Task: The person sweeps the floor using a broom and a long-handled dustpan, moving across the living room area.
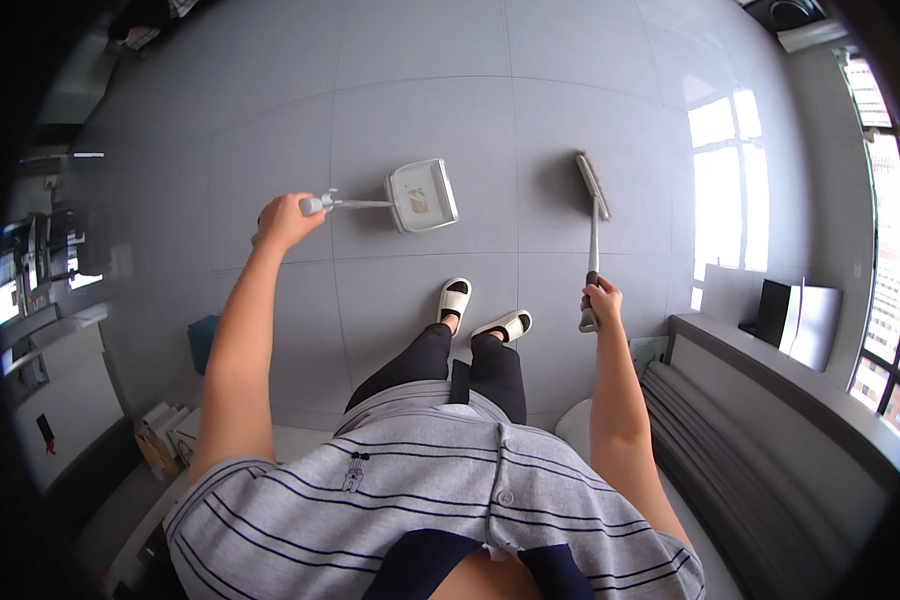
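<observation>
Left of centre, the left hand [288,220] is curled tight around the pale grip of the dustpan [443,205], whose thin pole runs sideways to a squared, pale pan with rounded corners and raised walls, just above the frame's middle. Inside lies a brownish patch (too small to make out clearly). Right of centre, the right hand [603,298] is wrapped around the dark, smooth grip of the broom [596,245]; its slim, pale pole rises to a narrow, slanted head edged with brownish bristles, well apart from the pan. Both lie over glossy grey floor [420,110] tiles with thin joints, mirroring bright window panes at upper right. Thick-soled cream slippers [456,300] stand at centre, below the pan.
</observation>
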### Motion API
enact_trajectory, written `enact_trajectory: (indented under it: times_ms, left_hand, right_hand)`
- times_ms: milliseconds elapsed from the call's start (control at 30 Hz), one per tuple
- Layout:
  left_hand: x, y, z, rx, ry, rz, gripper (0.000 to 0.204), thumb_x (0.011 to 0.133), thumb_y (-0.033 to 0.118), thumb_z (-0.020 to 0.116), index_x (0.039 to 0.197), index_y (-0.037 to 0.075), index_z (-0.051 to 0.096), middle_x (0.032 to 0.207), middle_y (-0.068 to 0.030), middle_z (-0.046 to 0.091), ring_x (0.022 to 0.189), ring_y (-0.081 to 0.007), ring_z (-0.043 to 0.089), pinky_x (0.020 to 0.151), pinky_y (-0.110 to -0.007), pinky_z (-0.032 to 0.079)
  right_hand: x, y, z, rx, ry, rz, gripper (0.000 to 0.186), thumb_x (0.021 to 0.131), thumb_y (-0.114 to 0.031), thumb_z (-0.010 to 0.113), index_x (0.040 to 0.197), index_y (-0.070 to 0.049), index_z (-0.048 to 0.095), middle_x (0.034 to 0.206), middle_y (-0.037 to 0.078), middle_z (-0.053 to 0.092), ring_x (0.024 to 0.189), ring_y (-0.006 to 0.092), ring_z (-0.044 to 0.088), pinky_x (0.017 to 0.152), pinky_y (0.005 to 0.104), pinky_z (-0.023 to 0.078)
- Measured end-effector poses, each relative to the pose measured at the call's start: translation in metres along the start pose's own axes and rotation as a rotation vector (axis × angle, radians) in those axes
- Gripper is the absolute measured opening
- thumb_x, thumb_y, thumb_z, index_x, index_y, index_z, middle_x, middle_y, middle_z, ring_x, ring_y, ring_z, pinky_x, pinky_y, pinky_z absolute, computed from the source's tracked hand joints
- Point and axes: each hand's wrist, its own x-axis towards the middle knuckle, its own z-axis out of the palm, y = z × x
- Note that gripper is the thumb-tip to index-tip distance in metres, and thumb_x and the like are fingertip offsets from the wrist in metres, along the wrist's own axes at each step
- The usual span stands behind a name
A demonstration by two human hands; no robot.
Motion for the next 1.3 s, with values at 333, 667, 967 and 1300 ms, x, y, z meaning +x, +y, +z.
enact_trajectory:
  times_ms: [333, 667, 967, 1300]
  left_hand:
    - [0.040, -0.006, -0.016, -0.021, -0.065, -0.104, 0.030, 0.070, 0.033, 0.068, 0.092, 0.014, 0.066, 0.082, -0.0054, 0.065, 0.078, -0.0243, 0.061, 0.067, -0.036, 0.047]
    - [0.053, -0.043, -0.012, -0.045, -0.035, 0.009, 0.031, 0.070, 0.032, 0.067, 0.093, 0.012, 0.065, 0.083, -0.0065, 0.065, 0.081, -0.0241, 0.061, 0.069, -0.036, 0.047]
    - [0.082, -0.049, -0.042, 0.115, -0.120, 0.085, 0.027, 0.068, 0.026, 0.069, 0.090, 0.012, 0.066, 0.087, -0.0080, 0.064, 0.086, -0.0253, 0.059, 0.072, -0.037, 0.047]
    - [0.104, -0.039, -0.040, 0.105, -0.080, 0.092, 0.025, 0.066, 0.026, 0.069, 0.083, 0.008, 0.065, 0.078, -0.0101, 0.063, 0.084, -0.0276, 0.059, 0.071, -0.039, 0.046]
  right_hand:
    - [-0.075, -0.031, -0.011, -0.728, -0.444, -0.163, 0.053, 0.066, -0.008, 0.064, 0.118, -0.010, 0.058, 0.059, 0.007, 0.058, 0.049, 0.0130, 0.054, 0.047, 0.0295, 0.045]
    - [-0.136, 0.016, -0.049, -0.138, -0.153, -0.014, 0.060, 0.070, 0.000, 0.061, 0.128, -0.005, 0.046, 0.060, 0.003, 0.052, 0.048, 0.0097, 0.049, 0.041, 0.0261, 0.040]
    - [-0.082, 0.046, -0.047, 0.209, -0.010, 0.204, 0.006, 0.074, -0.002, 0.057, 0.076, 0.000, 0.052, 0.059, 0.008, 0.051, 0.044, 0.0174, 0.050, 0.038, 0.0283, 0.040]
    - [-0.173, 0.021, 0.066, 0.203, -0.353, 0.337, 0.037, 0.076, -0.001, 0.055, 0.112, 0.001, 0.054, 0.060, 0.008, 0.052, 0.041, 0.0159, 0.049, 0.038, 0.0264, 0.040]
